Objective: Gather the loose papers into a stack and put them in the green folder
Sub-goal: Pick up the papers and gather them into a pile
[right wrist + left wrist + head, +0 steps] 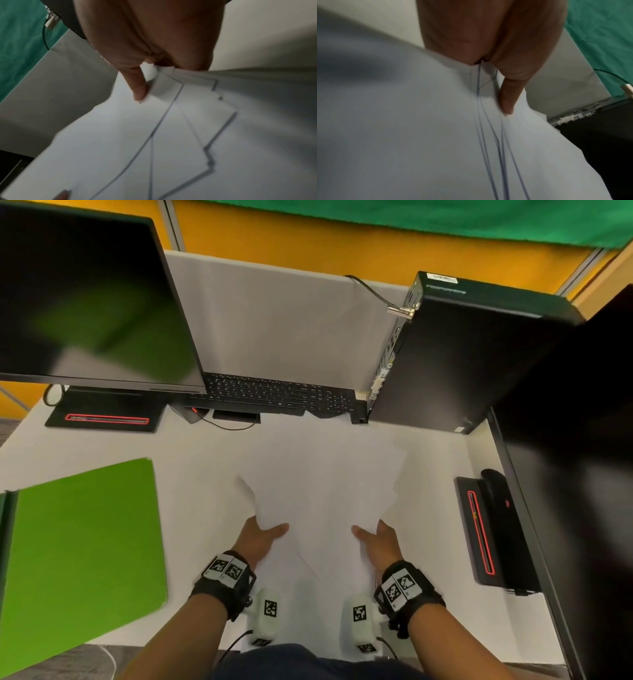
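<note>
Both hands pinch the fanned papers (pixel 322 501) above the bench (pixel 212 460): left hand (pixel 260 537) on one side, right hand (pixel 378 542) opposite, fingers seemingly underneath. Tap edges square first, then carry left to the closed green folder (pixel 85 542)

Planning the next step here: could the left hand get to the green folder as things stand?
Probably yes, but not yet: the folder lies closed on the table with nothing between it and the left hand. That hand is busy pinching the papers, as is the right hand.
</note>
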A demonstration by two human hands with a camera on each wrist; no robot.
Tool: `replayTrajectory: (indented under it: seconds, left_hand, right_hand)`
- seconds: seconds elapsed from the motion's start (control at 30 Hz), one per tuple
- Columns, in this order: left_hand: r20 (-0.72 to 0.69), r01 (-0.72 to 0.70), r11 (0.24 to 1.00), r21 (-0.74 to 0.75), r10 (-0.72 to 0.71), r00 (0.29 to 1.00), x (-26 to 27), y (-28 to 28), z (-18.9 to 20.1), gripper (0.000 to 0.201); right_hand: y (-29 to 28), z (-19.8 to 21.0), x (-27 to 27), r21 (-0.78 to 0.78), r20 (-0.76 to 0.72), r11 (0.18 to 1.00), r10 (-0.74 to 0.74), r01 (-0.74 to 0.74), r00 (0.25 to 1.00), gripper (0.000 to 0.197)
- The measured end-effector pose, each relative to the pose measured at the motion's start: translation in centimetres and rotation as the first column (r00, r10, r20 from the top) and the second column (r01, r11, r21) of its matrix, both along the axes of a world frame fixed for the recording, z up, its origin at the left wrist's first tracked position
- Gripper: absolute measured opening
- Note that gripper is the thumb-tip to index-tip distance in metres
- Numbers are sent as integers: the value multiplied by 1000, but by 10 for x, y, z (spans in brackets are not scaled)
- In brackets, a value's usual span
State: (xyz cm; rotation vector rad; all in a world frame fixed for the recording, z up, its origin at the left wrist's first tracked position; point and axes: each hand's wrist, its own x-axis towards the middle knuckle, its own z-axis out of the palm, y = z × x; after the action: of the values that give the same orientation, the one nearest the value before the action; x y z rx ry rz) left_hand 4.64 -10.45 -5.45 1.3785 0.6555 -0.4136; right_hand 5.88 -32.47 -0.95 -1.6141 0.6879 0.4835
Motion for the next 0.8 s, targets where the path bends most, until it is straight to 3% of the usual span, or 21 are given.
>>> replayTrajectory:
  seconds: [0.07, 0.13, 0.2, 0.27, 0.33, 0.47, 0.53, 0.63, 0.67, 0.7, 0.73, 0.77, 0.8]
  left_hand:
    - [85, 4, 1000, -22, -2, 996, -5, 3, 12, 43]
    - [169, 26, 999, -40, -18, 985, -8, 8, 29, 50]
    - [240, 66, 995, -80, -45, 970, -7, 15, 48, 69]
    - [290, 103, 976, -192, -44, 956, -1, 21, 60, 78]
    - [261, 107, 954, -279, -32, 965, 7, 20, 61, 82]
    - [199, 164, 977, -137, -135, 971, 15, 9, 54, 92]
    - [195, 160, 978, -137, -132, 972, 13, 12, 48, 97]
    - [186, 179, 966, -187, -144, 972, 7, 25, 51, 78]
    - [197, 192, 958, -214, -150, 969, 5, 29, 55, 79]
    - [189, 196, 954, -228, -154, 970, 5, 32, 59, 85]
    - [186, 207, 951, -231, -166, 968, 7, 36, 62, 91]
    - [181, 201, 956, -215, -163, 970, 12, 39, 61, 95]
    - [176, 197, 965, -174, -166, 970, 18, 39, 61, 95]
  right_hand:
    - [-4, 10, -7, 86, 58, 996, -30, 25, 998, 16]
    - [-11, 19, -9, 157, 115, 987, -60, 42, 991, 19]
    - [-19, 24, -9, 262, 161, 963, -109, 64, 981, 16]
    - [-25, 25, -6, 373, 163, 922, -174, 103, 971, 29]
    - [-22, 20, -5, 359, 111, 928, -148, 100, 983, 36]
    - [-10, 10, -4, 267, 67, 958, -123, 101, 990, 35]
    - [-11, 10, -2, 273, 76, 959, -106, 82, 991, 48]
    - [-17, 11, 6, 395, 114, 916, -126, 72, 985, 91]
    - [-19, 13, 8, 421, 115, 906, -110, 52, 987, 91]
    - [-21, 15, 12, 439, 136, 898, -59, -7, 989, 81]
    - [-20, 21, 16, 409, 170, 909, 12, -81, 985, 56]
    - [-16, 24, 18, 324, 210, 934, 85, -151, 974, 30]
    - [-13, 27, 21, 204, 234, 962, 130, -179, 963, 18]
